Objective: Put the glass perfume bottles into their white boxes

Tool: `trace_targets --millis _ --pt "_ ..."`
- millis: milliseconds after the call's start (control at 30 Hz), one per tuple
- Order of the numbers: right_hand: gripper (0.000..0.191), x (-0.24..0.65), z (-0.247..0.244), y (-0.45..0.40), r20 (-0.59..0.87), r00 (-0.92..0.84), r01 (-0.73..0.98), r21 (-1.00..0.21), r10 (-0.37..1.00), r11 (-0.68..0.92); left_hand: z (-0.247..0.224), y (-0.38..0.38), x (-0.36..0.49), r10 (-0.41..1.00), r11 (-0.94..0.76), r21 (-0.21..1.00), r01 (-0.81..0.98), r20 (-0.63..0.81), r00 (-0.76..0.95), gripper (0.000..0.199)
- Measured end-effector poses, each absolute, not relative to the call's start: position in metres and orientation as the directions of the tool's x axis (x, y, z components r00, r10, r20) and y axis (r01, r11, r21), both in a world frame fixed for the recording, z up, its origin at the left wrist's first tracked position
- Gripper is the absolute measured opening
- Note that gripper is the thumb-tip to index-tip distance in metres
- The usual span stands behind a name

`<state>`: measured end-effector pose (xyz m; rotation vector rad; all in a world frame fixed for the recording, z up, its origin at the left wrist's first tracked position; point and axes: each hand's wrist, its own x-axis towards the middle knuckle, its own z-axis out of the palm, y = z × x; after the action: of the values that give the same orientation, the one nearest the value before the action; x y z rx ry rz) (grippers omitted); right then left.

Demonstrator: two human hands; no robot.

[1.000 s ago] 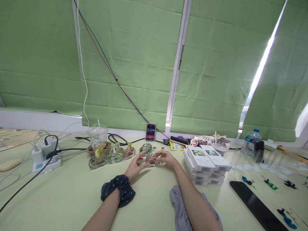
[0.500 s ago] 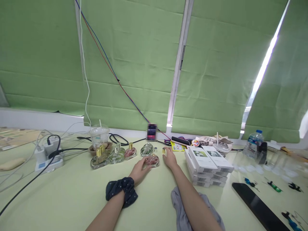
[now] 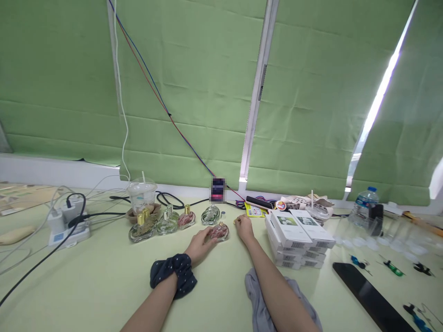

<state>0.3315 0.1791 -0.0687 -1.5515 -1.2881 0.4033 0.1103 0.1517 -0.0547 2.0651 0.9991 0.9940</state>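
Swung right hand (image 3: 245, 229) clear of the pink bottle (image 3: 221, 233), fingers curled, grip impossible to tell, and kept left hand (image 3: 200, 245) clasping that bottle upright on the table (image 3: 214, 295), risking a clink against the green bottle (image 3: 209, 216) through careless pushing.

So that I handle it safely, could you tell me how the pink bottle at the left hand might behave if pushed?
The pink bottle looks like glass, so it is probably stiff and breakable. Its smooth, rounded sides may slip against the left hand. Standing upright, it seems likelier to slide than roll.
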Motion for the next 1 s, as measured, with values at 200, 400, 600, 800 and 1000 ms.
trace_targets --millis 200,400,600,800,1000 --pt "0.025 0.331 -0.07 0.177 0.148 0.439 0.131 -0.986 0.886 0.1 -0.055 0.153 0.111 0.829 -0.524 0.784 0.333 0.379 0.411 0.042" --pt "0.031 0.326 -0.06 0.175 0.069 0.295 -0.123 -0.986 0.953 0.109 -0.057 0.155 0.111 0.844 -0.501 0.794 0.345 0.36 0.398 0.042" --pt "0.039 0.329 -0.052 0.173 0.038 0.268 -0.092 -0.994 0.963 0.065 -0.06 0.157 0.111 0.827 -0.527 0.777 0.345 0.376 0.417 0.04" --pt "0.037 0.33 -0.052 0.167 0.132 0.437 0.185 -0.981 0.89 0.055 -0.061 0.159 0.111 0.82 -0.542 0.762 0.356 0.386 0.423 0.04" --pt "0.031 0.322 -0.055 0.163 0.216 0.471 0.406 -0.914 0.855 0.007 -0.058 0.157 0.111 0.834 -0.512 0.789 0.339 0.362 0.416 0.04"
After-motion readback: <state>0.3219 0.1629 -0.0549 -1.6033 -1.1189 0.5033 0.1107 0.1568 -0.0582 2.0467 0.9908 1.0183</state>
